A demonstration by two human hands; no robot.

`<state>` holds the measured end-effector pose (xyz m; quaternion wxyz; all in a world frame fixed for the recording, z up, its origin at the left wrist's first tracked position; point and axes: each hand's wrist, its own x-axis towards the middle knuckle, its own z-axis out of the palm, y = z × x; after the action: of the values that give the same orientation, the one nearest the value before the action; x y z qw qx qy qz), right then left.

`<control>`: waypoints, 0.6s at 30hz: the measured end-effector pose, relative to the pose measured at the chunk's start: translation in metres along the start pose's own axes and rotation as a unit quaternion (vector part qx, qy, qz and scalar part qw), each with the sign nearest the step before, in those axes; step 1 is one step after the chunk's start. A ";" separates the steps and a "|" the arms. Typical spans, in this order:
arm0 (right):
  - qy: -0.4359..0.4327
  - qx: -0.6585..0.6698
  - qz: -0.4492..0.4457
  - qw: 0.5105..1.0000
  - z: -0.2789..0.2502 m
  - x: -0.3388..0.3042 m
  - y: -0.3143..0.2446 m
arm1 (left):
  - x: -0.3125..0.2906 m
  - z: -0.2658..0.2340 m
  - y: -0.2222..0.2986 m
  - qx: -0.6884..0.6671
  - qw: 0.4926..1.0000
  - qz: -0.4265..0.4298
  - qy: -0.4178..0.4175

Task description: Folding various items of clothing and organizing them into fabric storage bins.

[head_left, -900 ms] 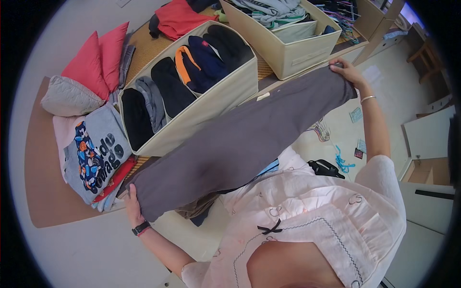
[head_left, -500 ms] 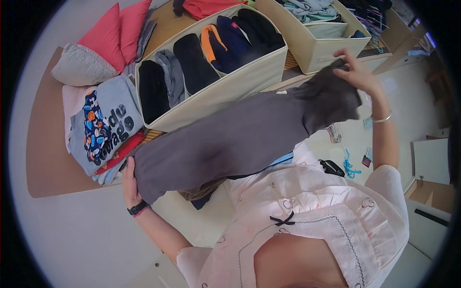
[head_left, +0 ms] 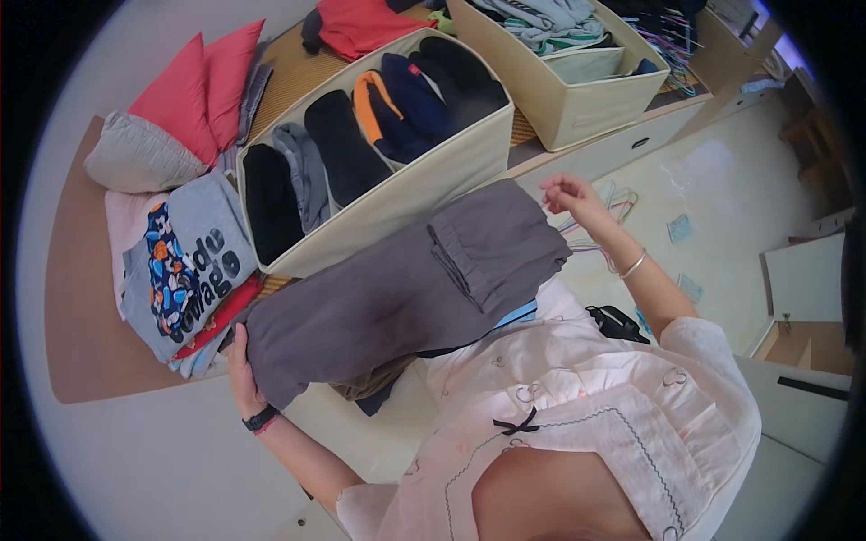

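A pair of dark grey trousers (head_left: pixel 397 293) is laid across the person's front, just below a beige fabric organiser box (head_left: pixel 397 194), with one end folded back over the middle. Its lower left end is gripped by the left hand (head_left: pixel 240 365), whose fingers are closed on the cloth. The right hand (head_left: pixel 568 197) is held just beyond the folded end, its fingers loosely curled and holding nothing. Rolled dark, grey, navy and orange garments are packed in a row inside the organiser box. A second beige box (head_left: pixel 586 95), beside it, is filled with folded grey and striped clothes. A grey printed shirt (head_left: pixel 185 261) is stacked on the wooden surface (head_left: pixel 81 334), beside red cushions (head_left: pixel 194 86).
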<state>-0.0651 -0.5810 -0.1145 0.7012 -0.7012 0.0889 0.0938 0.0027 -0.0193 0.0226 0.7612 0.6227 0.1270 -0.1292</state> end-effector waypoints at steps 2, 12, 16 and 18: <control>0.040 -0.039 -0.040 0.998 -0.004 -0.013 0.016 | -0.001 0.000 -0.003 -0.008 1.000 -0.004 0.005; 0.235 -0.244 -0.184 0.923 0.044 -0.057 0.056 | -0.005 0.006 -0.009 -0.030 0.999 -0.023 0.005; 0.194 -0.519 -0.196 0.809 0.031 -0.069 0.064 | -0.007 0.000 -0.010 0.021 1.000 0.004 0.015; 0.134 -0.579 -0.208 0.777 0.031 -0.072 0.058 | -0.003 -0.008 -0.012 0.050 0.998 0.012 0.026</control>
<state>-0.1502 -0.5503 -0.1518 0.1468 -0.9817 -0.0373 -0.1150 -0.0045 -0.0139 0.0112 0.7271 0.6647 0.1324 -0.1096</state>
